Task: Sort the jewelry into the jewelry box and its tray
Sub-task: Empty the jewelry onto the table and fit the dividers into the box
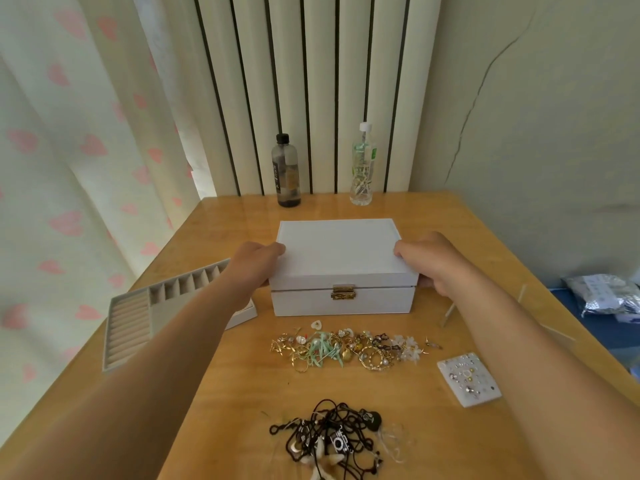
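The closed jewelry box (311,303) sat on the counter (398,427), tray (128,327) to its left, jewelry (346,348) in front. Left hand (258,261) and right hand (429,261) gripped the lid (337,244) ends, fingers (403,252) curled. Advised: free the clasp (343,292), raise both ends evenly.

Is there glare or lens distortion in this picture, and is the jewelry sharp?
Head view: soft even daylight; a pale sheen on the table near the dark bottle; the wide lens bows the table edges; the gold jewelry pile is slightly soft, fine detail lost.
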